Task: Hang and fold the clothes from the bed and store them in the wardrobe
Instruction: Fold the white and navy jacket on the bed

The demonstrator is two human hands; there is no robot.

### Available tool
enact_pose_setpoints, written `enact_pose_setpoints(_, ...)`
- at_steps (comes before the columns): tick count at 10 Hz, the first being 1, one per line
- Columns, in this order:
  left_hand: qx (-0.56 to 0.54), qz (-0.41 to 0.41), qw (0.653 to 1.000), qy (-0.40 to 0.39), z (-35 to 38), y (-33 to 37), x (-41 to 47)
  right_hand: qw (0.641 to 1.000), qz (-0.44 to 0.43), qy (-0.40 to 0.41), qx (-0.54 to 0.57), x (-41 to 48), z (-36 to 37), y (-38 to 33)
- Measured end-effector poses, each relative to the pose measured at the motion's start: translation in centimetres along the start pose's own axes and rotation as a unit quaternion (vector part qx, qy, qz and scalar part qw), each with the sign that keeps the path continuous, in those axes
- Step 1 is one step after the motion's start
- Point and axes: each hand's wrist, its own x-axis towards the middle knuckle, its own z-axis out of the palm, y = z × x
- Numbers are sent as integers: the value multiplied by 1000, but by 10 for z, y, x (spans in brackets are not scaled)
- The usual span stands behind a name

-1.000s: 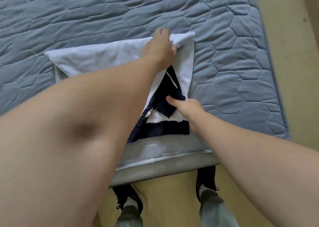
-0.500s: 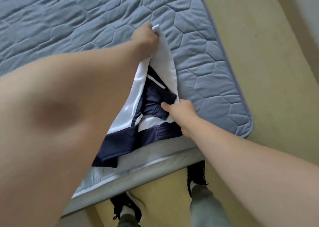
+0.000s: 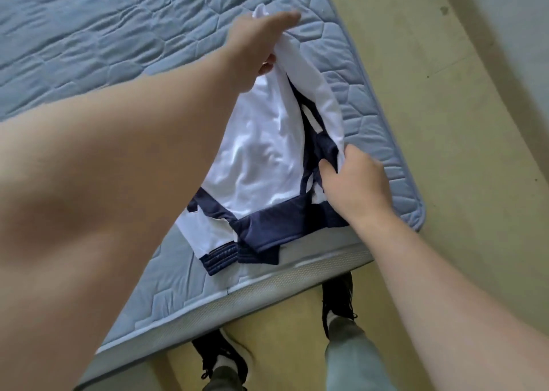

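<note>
— Where is the white-and-navy top?
— Over the near corner of the quilted blue bed, partly raised. Its navy hem band and a ribbed cuff lie on the bed close to the near edge. The white upper end is bunched and lifted.
— Who holds it?
— The person, with both hands. The left hand is clamped on the bunched white end, fingers curled round the cloth. The right hand pinches the right side of the top, thumb on the navy fabric, where white and navy folds meet.
— And around that?
— Yellowish floor runs to the right of the bed and below it. The person's black shoes and grey-green trouser legs stand just beside the bed's near edge.
</note>
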Motion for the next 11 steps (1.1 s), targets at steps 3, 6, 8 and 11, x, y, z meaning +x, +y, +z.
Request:
enact_pose_setpoints(3, -179, -117, 966, 147, -153, -56, -30, 971, -179, -116, -110, -92, 81, -119)
enact_pose_setpoints(6, 21, -199, 944, 262, -196, -174, -53, 902, -184, -359, -153, -88, 182, -104)
enact_pose_setpoints(8, -8, -245, 938, 247, -164, -243, -95, 951, -273, -32, -142, -75, 180, -78)
enact_pose_setpoints(11, -208, -301, 929, 54, -160, -275, -125, 999, 16, -39, -3, -13, 163, -39)
